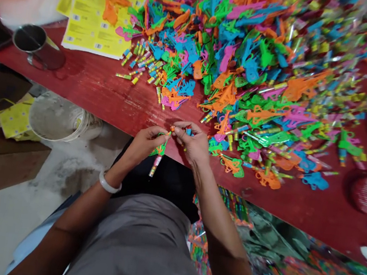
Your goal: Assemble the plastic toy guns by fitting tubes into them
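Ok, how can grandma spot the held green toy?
Find the red table, then the left hand at its near edge, above the white bracelet. The green toy is pinched there, a colourful tube hanging below, apart from the heaped toys.

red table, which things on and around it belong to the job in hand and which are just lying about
Likely part of the job:
- green plastic piece in the left hand
- small orange piece at the right hand
- heap of coloured plastic pieces
- small labelled tubes

Seemingly just lying about:
- metal mug
- white bucket
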`<state>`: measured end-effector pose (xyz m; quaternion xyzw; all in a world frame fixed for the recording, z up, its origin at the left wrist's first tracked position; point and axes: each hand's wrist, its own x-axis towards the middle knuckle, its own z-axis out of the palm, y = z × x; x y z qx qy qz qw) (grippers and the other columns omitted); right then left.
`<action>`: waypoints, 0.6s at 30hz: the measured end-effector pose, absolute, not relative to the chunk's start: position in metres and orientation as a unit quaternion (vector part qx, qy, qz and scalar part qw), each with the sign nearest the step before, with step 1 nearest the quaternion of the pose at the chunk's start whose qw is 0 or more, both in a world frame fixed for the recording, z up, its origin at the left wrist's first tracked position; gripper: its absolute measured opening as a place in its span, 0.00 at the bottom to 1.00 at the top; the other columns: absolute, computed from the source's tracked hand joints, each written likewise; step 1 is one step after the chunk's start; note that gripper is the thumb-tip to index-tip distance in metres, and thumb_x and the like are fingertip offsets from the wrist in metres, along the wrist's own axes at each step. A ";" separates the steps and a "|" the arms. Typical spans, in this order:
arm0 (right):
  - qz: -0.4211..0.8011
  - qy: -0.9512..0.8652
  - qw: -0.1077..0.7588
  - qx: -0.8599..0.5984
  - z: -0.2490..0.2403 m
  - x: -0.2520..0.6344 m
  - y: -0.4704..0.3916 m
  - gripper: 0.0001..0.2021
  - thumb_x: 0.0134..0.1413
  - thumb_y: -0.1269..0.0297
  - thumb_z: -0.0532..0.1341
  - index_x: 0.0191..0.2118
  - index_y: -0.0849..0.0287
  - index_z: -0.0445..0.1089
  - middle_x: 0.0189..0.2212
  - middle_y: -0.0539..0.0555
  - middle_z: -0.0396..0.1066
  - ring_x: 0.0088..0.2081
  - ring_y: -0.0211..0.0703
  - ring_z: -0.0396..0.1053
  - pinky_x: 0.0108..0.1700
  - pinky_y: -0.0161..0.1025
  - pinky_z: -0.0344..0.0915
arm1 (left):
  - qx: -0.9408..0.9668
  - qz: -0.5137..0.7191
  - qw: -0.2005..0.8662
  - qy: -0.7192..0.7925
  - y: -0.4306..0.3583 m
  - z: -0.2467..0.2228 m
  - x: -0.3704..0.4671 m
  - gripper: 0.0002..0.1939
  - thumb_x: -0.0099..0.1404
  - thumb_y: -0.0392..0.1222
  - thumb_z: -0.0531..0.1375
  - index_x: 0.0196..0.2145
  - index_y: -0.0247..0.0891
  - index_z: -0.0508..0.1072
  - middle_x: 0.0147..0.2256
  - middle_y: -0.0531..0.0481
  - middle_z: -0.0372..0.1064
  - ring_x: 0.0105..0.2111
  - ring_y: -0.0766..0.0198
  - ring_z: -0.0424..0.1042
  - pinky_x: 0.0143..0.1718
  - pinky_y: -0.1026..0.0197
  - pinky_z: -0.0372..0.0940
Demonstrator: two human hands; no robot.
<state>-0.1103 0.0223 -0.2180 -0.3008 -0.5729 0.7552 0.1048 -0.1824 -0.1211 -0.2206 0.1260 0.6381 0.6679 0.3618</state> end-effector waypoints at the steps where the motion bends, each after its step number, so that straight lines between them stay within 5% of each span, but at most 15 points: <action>1: 0.747 -0.583 0.115 -0.298 -0.219 -0.110 0.021 0.17 0.41 0.53 0.74 0.35 0.57 0.76 0.22 0.46 0.68 0.21 0.31 0.54 0.25 0.34 0.49 | 0.121 0.668 0.361 0.640 -0.121 -0.220 -0.182 0.08 0.57 0.47 0.67 0.31 0.40 0.80 0.29 0.52 0.73 0.30 0.66 0.67 0.32 0.64 0.62; 18: 0.634 -0.700 0.203 -0.259 -0.230 -0.099 0.011 0.05 0.52 0.62 0.68 0.34 0.56 0.77 0.33 0.48 0.78 0.34 0.38 0.71 0.41 0.37 0.68 | 0.036 0.651 0.409 0.638 -0.115 -0.207 -0.179 0.10 0.49 0.45 0.68 0.25 0.36 0.76 0.23 0.55 0.67 0.24 0.71 0.61 0.27 0.66 0.56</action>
